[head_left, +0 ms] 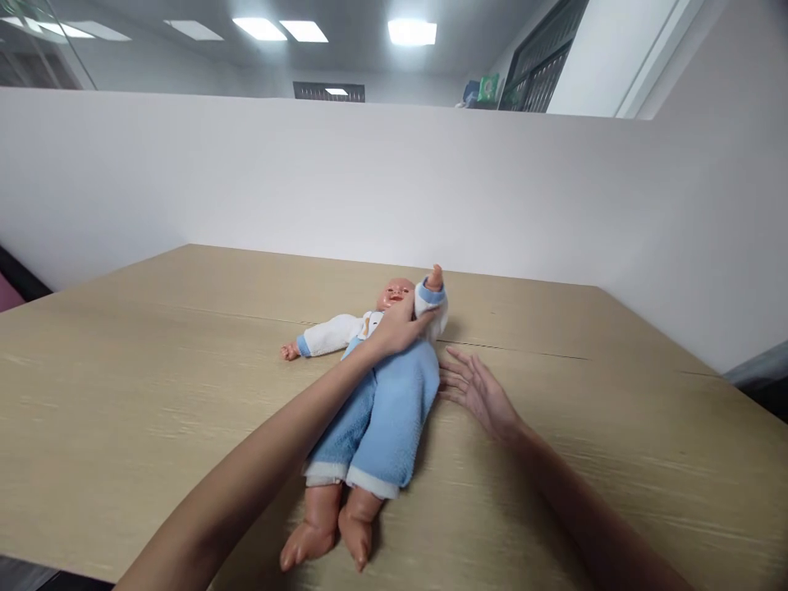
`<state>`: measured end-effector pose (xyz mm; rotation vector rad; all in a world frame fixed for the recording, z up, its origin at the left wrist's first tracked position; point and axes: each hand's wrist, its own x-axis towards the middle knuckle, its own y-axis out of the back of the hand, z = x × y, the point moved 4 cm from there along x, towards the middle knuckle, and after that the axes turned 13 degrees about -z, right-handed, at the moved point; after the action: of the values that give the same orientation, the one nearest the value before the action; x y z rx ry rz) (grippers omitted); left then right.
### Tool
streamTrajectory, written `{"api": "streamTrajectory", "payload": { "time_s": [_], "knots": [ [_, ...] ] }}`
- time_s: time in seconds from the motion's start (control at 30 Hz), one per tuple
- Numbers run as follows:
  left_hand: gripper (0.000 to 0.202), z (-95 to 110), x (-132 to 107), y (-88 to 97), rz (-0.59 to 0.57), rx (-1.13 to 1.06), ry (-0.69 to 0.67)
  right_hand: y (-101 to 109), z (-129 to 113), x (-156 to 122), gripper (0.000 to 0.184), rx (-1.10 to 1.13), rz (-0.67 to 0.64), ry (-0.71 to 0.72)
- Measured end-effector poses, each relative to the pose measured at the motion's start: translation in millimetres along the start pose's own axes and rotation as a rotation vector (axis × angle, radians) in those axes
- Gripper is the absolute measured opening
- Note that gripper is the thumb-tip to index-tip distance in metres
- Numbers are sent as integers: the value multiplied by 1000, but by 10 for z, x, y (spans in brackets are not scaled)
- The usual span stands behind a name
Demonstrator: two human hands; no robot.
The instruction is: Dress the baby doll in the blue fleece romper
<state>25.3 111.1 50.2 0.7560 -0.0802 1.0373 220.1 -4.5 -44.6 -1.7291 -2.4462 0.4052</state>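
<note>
A baby doll [394, 410] in blue trousers and a white top with blue cuffs lies on its back on the wooden table [185, 394], feet towards me. My left hand [400, 327] reaches across its chest, the fingers wrapped round the doll's raised sleeve [438, 316], whose small hand points up. The doll's other arm [329, 335] stretches out flat to the left. Beside the doll's hip on the right, my right hand [477, 390] is open with fingers spread, the fingertips close to the trousers; whether they touch the cloth I cannot tell.
A white partition wall [369, 180] stands behind the table, with another wall [726, 213] on the right. Thin seams run across the tabletop. Beyond the partition are ceiling lights [412, 33] and a green package [488, 88].
</note>
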Motion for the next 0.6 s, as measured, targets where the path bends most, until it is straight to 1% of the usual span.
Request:
{"api": "streamTrajectory", "payload": {
  "time_s": [0.07, 0.17, 0.23, 0.3, 0.37, 0.4, 0.43, 0.5, 0.53, 0.57, 0.6],
  "knots": [
    [49, 59, 15, -134, -105, 146, 10, 91, -63, 0, 63, 161, -34, -68],
    [47, 184, -9, -284, -243, 346, 3, 222, -151, -30, 74, 297, -112, -149],
    [48, 281, -60, -305, -295, 390, -36, 301, -202, -56, 78, 327, -147, -166],
    [44, 355, -141, -223, -271, 369, -86, 365, -240, -76, 72, 327, -138, -147],
    [36, 353, -250, -25, -156, 320, -98, 396, -260, -92, 59, 314, -102, -119],
    [35, 307, -318, 111, -76, 304, -73, 393, -259, -97, 53, 301, -89, -114],
    [35, 226, -396, 271, 24, 299, -17, 379, -254, -100, 48, 281, -80, -113],
    [39, -14, -585, 611, 200, 370, 175, 325, -238, -100, 42, 226, -67, -112],
    [39, -158, -694, 775, 260, 409, 293, 290, -231, -96, 40, 193, -58, -106],
    [39, -312, -808, 921, 281, 423, 429, 255, -228, -90, 39, 151, -37, -94],
    [41, -464, -923, 1036, 257, 405, 561, 221, -229, -84, 38, 102, -6, -77]
  ]
}}
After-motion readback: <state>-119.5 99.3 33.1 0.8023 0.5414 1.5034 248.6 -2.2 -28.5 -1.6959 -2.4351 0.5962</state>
